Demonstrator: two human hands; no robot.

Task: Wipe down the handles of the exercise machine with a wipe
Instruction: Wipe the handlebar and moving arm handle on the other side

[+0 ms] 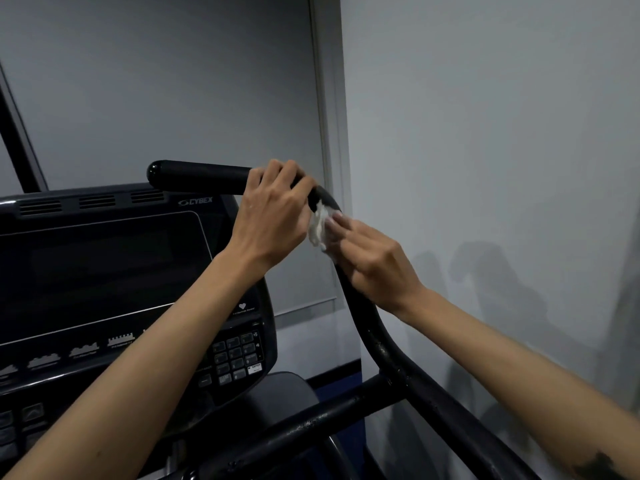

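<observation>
I see left hand [273, 216] curled round black handle [201, 177] near its bend, grip wrapped on bar. Right hand [372, 263] just below, fingers pinching white wipe [320, 227] against curved part of handle. Wipe sits between both hands. Dark console [104, 271] left of handle; grey wall [485, 133] behind.
</observation>
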